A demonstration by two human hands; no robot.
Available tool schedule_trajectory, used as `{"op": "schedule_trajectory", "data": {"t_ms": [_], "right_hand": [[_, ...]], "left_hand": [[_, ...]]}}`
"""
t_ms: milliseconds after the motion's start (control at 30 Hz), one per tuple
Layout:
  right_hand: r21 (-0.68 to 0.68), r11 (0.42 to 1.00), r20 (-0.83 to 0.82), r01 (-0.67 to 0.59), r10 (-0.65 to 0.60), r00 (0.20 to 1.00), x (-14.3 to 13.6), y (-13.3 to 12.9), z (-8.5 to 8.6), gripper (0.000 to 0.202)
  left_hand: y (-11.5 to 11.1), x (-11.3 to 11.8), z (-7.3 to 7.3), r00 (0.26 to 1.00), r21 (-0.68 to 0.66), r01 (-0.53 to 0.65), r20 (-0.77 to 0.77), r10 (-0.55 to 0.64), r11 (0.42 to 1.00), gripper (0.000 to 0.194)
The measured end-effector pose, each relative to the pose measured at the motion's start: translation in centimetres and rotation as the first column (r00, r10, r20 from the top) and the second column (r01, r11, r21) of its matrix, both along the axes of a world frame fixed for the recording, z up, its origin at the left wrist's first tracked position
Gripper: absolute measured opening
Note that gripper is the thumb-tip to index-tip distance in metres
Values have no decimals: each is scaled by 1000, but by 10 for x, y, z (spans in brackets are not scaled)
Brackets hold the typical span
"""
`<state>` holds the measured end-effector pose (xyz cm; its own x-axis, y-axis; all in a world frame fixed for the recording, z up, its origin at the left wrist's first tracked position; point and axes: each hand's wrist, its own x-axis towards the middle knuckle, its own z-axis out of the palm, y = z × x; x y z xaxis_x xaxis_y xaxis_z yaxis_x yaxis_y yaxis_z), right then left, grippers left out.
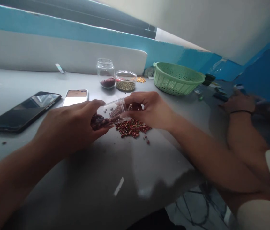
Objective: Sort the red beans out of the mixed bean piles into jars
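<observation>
My left hand [72, 123] is wrapped round a clear jar [112, 108] tipped on its side, its mouth to the right. Dark red beans [99, 121] lie inside it, near its base. At the jar's mouth, my right hand [149, 110] has its fingers and thumb curled in, touching the rim. Dark red beans show in the gap between thumb and forefinger, but whether they are gripped is unclear. Just below both hands spreads a loose pile of mixed red and green beans [132, 127] on the grey table [96, 179].
Behind stand a jar with red beans [107, 82], a round tub of green beans [125, 85], yellow grains [141, 80] and a green basket [178, 78]. Two phones, one black [21, 111] and one white [76, 96], lie left. Another person's arm [242, 121] rests at right.
</observation>
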<state>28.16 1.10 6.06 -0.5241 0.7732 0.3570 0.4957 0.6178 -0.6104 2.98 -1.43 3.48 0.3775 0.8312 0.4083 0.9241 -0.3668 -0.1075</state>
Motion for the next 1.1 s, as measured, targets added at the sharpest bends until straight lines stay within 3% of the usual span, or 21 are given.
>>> {"op": "schedule_trajectory", "data": {"t_ms": [100,167,267,367,467,700,967,1100], "right_hand": [[64,994,6,91,-91,996,15,11,3,30],[38,990,127,133,-137,982,29,22,5,23],[-136,983,437,127,-55,898,45,34,4,27],[-219,967,569,131,18,822,46,38,1,48],[-221,967,566,129,19,824,39,36,-2,48],[-263,961,472,91,45,881,35,36,-6,29],[-289,956,350,54,53,935,42,43,-8,31],[-284,958,363,27,81,928,42,45,-12,30]], "left_hand": [[-1,1,4,996,-52,-76,34,78,996,65],[-2,2,9,992,-109,-118,40,123,987,67],[-3,5,15,989,-156,-138,40,146,978,67],[-3,7,16,990,-153,-128,45,136,980,65],[-2,7,15,989,-153,-139,32,146,978,64],[-3,6,14,989,-151,-140,31,146,979,62],[-3,6,15,990,-160,-130,25,136,979,64],[-3,7,17,990,-163,-138,2,140,977,63]]}}
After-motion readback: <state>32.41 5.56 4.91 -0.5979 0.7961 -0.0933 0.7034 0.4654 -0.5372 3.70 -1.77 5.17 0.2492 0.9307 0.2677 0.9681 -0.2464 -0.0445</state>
